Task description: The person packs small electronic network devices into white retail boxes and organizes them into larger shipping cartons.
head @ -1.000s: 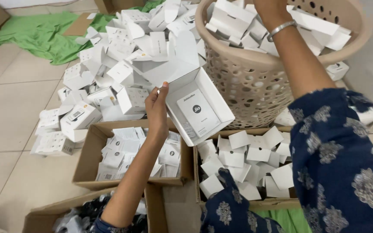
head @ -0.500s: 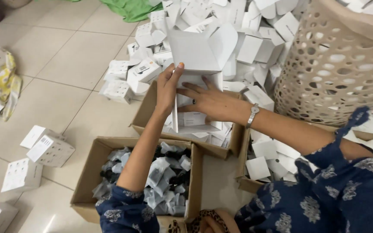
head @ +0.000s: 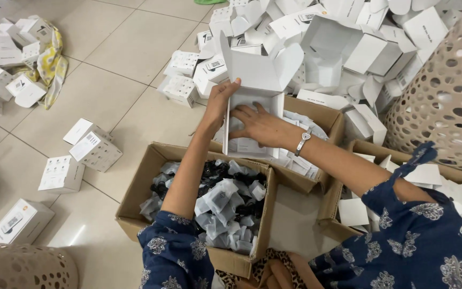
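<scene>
My left hand [head: 219, 101] grips the left side of an open white carton [head: 256, 107] whose lid flaps stand up. My right hand [head: 258, 124], with a silver watch at the wrist, lies flat inside this carton, fingers spread and pressing on its contents. The carton is held over a brown cardboard box [head: 327, 119] of white packets. Just below my left forearm is another brown cardboard box [head: 143, 184] filled with small bagged black and grey items.
A big heap of white cartons [head: 348, 37] lies behind. A beige perforated laundry basket [head: 445, 96] stands at right. Closed white boxes [head: 89, 150] are scattered on the tiled floor at left, with a yellow cloth [head: 49, 59]. Another basket rim [head: 22, 265] shows bottom left.
My right hand has come down from the basket into the open carton. The view has swung left and down over the cardboard boxes.
</scene>
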